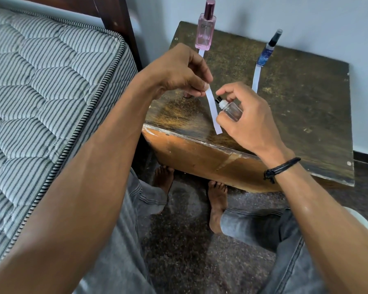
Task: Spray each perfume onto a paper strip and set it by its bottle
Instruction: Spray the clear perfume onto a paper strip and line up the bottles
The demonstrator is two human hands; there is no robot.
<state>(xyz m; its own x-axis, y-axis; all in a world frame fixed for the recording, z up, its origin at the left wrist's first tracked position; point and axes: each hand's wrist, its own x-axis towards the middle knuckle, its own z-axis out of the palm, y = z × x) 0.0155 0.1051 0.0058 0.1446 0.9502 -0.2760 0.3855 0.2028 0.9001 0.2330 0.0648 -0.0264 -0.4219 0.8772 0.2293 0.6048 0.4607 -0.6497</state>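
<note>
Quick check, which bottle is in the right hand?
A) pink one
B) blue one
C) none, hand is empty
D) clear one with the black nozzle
D: the right hand grips the clear bottle, nozzle toward the paper strip that the left hand pinches, while the pink bottle and blue bottle stand on the table.
</note>
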